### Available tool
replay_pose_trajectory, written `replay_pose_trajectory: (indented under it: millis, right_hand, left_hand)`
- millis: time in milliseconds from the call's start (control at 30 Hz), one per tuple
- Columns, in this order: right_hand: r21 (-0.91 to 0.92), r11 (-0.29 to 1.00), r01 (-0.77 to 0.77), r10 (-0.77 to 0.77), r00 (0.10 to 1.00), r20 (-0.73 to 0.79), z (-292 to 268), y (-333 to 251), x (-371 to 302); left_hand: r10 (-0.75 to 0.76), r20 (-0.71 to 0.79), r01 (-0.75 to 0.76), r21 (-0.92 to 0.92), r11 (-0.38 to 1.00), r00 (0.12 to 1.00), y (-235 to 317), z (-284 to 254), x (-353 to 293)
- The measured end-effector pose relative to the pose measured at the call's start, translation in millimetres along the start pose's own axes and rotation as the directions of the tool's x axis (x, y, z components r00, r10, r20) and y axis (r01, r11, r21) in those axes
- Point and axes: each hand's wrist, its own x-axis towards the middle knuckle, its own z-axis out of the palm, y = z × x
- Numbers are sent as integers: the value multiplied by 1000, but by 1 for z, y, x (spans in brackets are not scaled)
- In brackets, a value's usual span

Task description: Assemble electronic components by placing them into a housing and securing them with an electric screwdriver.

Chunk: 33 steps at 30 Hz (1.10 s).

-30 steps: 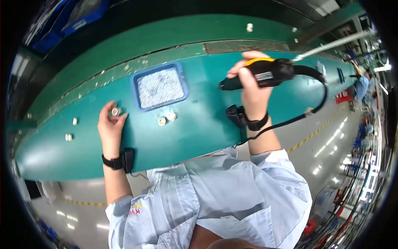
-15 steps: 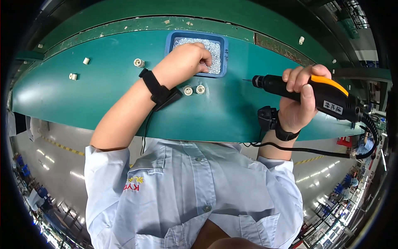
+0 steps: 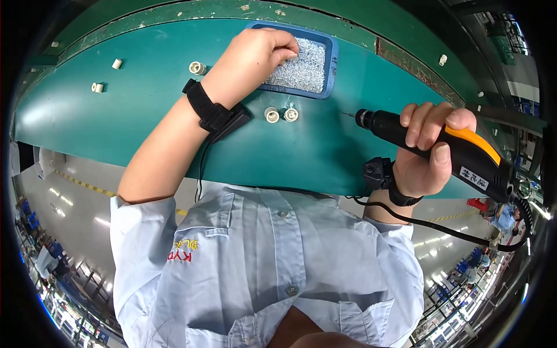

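Note:
My left hand [image 3: 252,58] is over the left part of a blue tray [image 3: 332,68] full of small silvery metal pieces [image 3: 304,72], which look like screws. Its thumb and forefinger are pinched together; anything between them is too small to make out. My right hand [image 3: 426,142] grips a black and orange electric screwdriver [image 3: 386,124], its thin bit pointing left above the table. Two round, cream-white sockets [image 3: 271,115] stand side by side just in front of the tray. Another white socket [image 3: 197,68] is left of the tray, by my left wrist.
Small white cylindrical pieces [image 3: 97,87] lie on the far left of the green table [image 3: 145,116]. A raised green ledge [image 3: 191,10] runs along the back, with another white piece [image 3: 442,60] at right. A black cable [image 3: 441,226] hangs from the screwdriver past my right forearm.
My left hand has shifted toward the tray's left side, with its fingertips drawn back from the near part of the pieces. The screwdriver stays in my right hand. The whole view has shifted slightly.

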Motion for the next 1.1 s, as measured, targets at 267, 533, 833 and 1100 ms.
replay_pose_trajectory:
  millis: [267,533,833,1100]
  right_hand:
    - [114,993,-4,8,999,-39,16,-6,3]
    - [387,921,56,-137,973,184,38,-26,11]
    - [379,925,23,-108,973,203,51,-22,4]
    - [234,968,-89,40,978,207,60,-27,0]
  left_hand:
    - [-248,19,231,-443,866,969,38,-9,-34]
    - [-94,-3,87,-340,936,996,74,2,-91]
    - [-70,-30,56,-327,943,997,74,1,-105]
    - [-30,-59,12,-277,961,998,68,3,-105]
